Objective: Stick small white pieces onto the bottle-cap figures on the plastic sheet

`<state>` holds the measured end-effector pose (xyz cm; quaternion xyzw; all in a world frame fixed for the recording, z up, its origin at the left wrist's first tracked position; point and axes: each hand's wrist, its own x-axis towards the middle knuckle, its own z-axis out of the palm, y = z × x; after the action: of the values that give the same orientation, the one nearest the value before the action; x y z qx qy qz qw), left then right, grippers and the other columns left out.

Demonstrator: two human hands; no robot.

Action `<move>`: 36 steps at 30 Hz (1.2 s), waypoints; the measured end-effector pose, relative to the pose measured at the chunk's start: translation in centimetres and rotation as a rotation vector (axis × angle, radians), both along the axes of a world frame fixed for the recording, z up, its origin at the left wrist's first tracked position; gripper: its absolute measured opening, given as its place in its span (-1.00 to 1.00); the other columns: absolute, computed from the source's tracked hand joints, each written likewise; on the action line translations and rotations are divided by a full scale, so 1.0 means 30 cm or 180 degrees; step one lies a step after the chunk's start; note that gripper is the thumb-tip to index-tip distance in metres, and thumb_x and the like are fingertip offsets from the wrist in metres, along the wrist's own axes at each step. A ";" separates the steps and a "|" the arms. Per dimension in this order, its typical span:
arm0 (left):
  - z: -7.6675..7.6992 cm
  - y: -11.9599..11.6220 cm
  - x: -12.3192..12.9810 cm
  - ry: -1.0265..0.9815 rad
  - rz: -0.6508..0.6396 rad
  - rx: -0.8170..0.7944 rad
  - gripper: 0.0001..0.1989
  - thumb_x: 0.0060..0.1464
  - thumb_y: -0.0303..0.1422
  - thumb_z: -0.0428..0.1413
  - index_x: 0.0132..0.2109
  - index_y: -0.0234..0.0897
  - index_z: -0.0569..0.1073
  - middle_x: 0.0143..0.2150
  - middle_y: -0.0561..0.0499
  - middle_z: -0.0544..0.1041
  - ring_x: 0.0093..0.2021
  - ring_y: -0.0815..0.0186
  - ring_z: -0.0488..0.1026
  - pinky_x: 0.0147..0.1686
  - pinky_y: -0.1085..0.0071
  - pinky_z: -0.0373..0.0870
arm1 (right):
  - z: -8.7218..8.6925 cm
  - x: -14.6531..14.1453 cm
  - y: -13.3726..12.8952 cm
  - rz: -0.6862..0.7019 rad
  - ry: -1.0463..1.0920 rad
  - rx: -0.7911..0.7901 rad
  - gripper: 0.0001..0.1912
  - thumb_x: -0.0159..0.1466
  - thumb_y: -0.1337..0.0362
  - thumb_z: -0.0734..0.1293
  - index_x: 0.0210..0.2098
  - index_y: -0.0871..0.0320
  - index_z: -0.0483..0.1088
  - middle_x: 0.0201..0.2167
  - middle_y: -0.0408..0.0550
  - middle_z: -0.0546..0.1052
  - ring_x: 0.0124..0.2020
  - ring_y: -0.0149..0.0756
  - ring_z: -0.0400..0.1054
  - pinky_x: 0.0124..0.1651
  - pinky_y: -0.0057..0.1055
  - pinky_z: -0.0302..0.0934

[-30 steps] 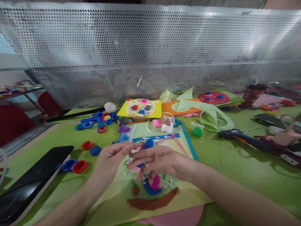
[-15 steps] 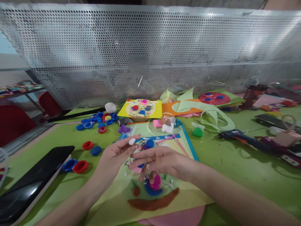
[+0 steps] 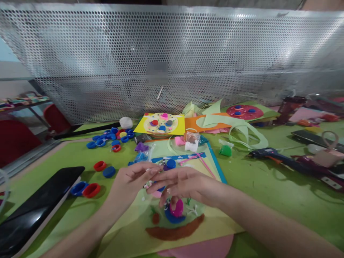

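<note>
My left hand [image 3: 131,181] is closed in a pinch, thumb against index finger. A small piece of white clay showed at these fingertips a moment earlier; the fingers now hide it. Reaching in from the right, my right hand [image 3: 185,184] has its fingers apart, with the index fingertip against the left fingertips. Both are above a pale yellow sheet [image 3: 126,233] bearing a clay picture. On it I see a brown clay strip [image 3: 174,229], a magenta cap [image 3: 176,208] in a blue clay crescent [image 3: 173,218], and a blue cap [image 3: 171,164]. My hands cover the picture's middle.
Left are a black phone [image 3: 40,208], loose red caps [image 3: 91,190] and blue caps [image 3: 109,172]. Bags of clay [image 3: 192,141] lie behind the sheet, near a yellow card [image 3: 138,127]. Right are green paper scraps [image 3: 249,138] and a glue gun [image 3: 276,157]. A perforated metal panel [image 3: 107,53] stands behind.
The white clay at my left fingertips has gone from sight as the fingers closed over it. My left index finger has lowered slightly; my right hand is nearly still.
</note>
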<state>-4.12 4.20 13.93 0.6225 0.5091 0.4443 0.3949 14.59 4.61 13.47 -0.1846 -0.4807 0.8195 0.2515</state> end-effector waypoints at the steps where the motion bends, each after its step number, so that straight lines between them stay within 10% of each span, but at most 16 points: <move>1: -0.001 0.000 -0.001 0.0033 0.0027 0.0007 -0.79 -0.12 -0.15 0.20 -0.45 -0.19 0.57 -0.39 -0.03 0.59 -0.34 0.17 0.51 -0.34 0.42 0.44 | -0.002 0.000 0.000 0.0004 0.0008 -0.0005 -0.59 0.01 0.33 0.39 -0.11 0.20 0.43 -0.06 0.11 0.48 -0.37 -0.38 0.42 -0.38 -0.48 0.21; 36: 0.007 -0.011 0.006 -0.0130 -0.0132 -0.0262 -0.74 -0.04 -0.16 0.16 -0.20 -0.16 0.54 -0.40 0.08 0.55 -0.36 0.32 0.45 -0.38 0.52 0.40 | 0.007 -0.005 -0.012 -0.0068 -0.0196 0.0005 -0.55 -0.03 0.33 0.39 -0.11 0.21 0.44 -0.09 0.09 0.48 -0.35 -0.34 0.41 -0.23 -0.34 0.22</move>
<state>-3.94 3.88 14.13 0.6070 0.5057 0.4273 0.4396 14.43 4.25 13.67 -0.2147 -0.4868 0.8104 0.2454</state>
